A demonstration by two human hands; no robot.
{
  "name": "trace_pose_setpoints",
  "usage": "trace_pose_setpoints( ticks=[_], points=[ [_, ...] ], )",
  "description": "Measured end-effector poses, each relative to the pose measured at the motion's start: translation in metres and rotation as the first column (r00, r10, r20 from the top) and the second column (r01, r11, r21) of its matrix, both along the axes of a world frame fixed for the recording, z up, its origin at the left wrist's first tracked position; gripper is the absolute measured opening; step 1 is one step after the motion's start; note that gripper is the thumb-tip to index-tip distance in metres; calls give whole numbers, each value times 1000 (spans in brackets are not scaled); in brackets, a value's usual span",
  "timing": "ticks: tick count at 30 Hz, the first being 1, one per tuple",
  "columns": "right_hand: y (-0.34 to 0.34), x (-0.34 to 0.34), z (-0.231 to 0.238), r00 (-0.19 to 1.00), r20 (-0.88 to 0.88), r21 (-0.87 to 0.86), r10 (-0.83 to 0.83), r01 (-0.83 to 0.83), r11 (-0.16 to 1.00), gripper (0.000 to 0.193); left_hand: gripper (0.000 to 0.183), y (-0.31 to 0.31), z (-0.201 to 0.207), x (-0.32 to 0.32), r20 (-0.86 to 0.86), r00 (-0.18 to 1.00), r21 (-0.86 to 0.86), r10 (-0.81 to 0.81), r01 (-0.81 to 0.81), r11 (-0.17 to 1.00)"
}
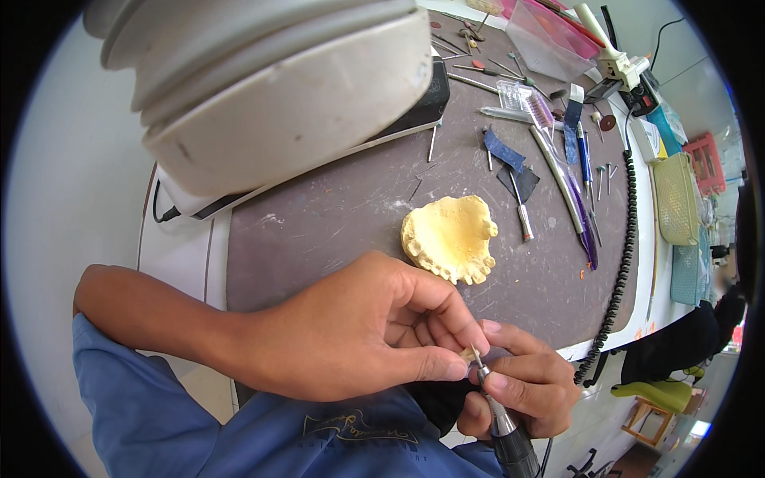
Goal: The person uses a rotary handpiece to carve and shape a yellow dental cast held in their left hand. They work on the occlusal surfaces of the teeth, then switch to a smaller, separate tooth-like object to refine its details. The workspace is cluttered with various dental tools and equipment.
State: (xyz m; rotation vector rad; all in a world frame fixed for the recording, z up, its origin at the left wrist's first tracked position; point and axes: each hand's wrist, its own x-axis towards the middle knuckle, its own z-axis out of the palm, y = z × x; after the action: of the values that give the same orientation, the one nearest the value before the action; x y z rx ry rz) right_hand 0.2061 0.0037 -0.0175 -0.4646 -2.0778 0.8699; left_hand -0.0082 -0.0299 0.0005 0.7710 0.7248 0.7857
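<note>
1. Right hand point(530, 382) is closing its fingers around a drill point(510, 438), whose long axis is pointing forward and slightly left.
2. Left hand point(355, 331) is pinching a small pale piece point(467, 353) between thumb and fingertip; that piece is sitting just left of the drill tip point(476, 350), contact being unclear.
3. Beyond both hands, nearer the left, a yellow tooth model point(453, 231) is resting on the worktop point(319, 231).
4. Farther right, a brush point(540, 109) is lying among loose tools.

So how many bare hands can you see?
2. The left hand pinches a small pale piece below the yellow plaster tooth model; the right hand, beside it, grips a slim black and silver handpiece. More could be hidden in the background.
</note>
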Motion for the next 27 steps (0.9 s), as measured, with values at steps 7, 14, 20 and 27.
trace_pose_setpoints(
  ticks=[7,14,20,27],
  points=[
    [-3,4,5,1000,22,-24,-3,3,1000,36,20,2,2,1,9,1000,-1,-17,17,1000],
    [0,2,2,1000,12,-12,11,-11,1000,37,20,1,0,1,14,1000,-5,-9,9,1000],
    [1,2,0,1000,13,-11,-4,4,1000,36,20,1,0,1,25,1000,-12,-6,6,1000],
    [1,0,2,1000,-1,-2,15,-15,1000,34,21,0,0,1,27,1000,-12,-2,3,1000]
  ],
)
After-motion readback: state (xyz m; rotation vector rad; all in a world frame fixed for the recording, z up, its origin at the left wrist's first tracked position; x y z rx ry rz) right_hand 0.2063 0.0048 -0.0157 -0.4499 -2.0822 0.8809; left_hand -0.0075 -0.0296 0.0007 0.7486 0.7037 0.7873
